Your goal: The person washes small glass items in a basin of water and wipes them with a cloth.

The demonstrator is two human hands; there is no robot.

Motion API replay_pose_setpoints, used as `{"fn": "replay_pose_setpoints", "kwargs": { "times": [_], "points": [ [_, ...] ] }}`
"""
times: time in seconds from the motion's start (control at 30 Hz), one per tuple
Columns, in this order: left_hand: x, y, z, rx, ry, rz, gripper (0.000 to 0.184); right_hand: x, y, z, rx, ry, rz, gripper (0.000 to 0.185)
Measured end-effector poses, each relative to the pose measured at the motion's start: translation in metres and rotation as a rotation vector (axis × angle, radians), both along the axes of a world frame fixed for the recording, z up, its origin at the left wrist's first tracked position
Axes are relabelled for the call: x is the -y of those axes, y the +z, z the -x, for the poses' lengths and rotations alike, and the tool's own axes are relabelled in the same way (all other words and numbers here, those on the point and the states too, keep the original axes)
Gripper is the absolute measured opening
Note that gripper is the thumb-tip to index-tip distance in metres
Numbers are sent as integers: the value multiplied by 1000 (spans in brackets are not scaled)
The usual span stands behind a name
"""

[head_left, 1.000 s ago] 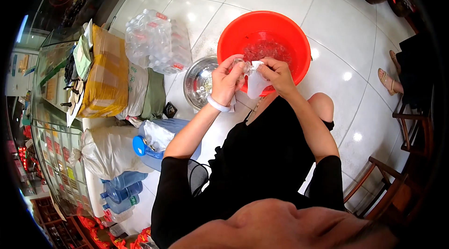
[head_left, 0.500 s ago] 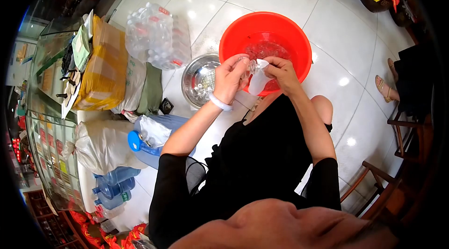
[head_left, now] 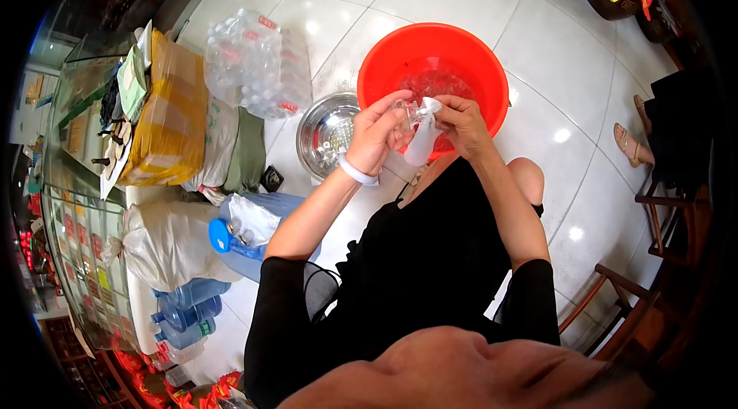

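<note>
Over the near edge of the red plastic basin [head_left: 492,63], my left hand [head_left: 373,134] is closed around a small transparent cup-like piece [head_left: 404,112]; its exact kind is hard to make out. A pale bracelet circles that wrist. My right hand [head_left: 466,128] pinches a white cloth [head_left: 421,144] against the transparent piece, and the cloth's loose end hangs down. Inside the basin lie several transparent pieces [head_left: 438,83], apparently in water. Left of it stands a shiny steel bowl [head_left: 306,132] with small transparent items in it.
Shrink-wrapped plastic bottles [head_left: 257,63] stand beyond the steel bowl. A taped yellow carton [head_left: 165,109], a white sack [head_left: 165,244] and large blue water jugs [head_left: 265,213] line the left. At right are a person's sandalled foot [head_left: 632,146] and a wooden chair [head_left: 615,301].
The white cloth has shifted slightly and its top is now bunched at the transparent piece. Both hands stay nearly in place, with the left fingers a little more extended.
</note>
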State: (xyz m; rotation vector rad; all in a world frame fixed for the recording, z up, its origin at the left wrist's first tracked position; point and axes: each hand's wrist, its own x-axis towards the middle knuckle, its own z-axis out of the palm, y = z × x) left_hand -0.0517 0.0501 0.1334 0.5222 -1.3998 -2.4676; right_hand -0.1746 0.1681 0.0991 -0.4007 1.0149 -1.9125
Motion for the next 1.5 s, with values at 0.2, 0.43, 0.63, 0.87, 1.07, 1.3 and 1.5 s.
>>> {"fn": "replay_pose_setpoints", "kwargs": {
  "times": [0.2,0.43,0.63,0.87,1.07,1.3,1.5],
  "points": [
    [7,-6,2,-93,-118,-271,39,-2,4,-7,-361,-133,-1,14],
    [11,-23,13,1,-130,-354,37,-3,5,-6,-1017,-286,-4,9],
    [6,-24,19,110,-164,-321,37,-1,6,-12,-1100,-391,-15,9],
    [4,-30,18,-1,-33,-191,38,7,0,-31,-283,-415,-107,10],
    [-4,-27,16,-78,97,-131,38,13,-12,-33,178,-287,7,12],
    [2,-25,20,-62,65,-216,37,5,-11,-20,-35,-184,-67,14],
    [12,-31,20,-5,-143,-215,43,1,0,-12,-599,-271,-65,13]
  ]
}}
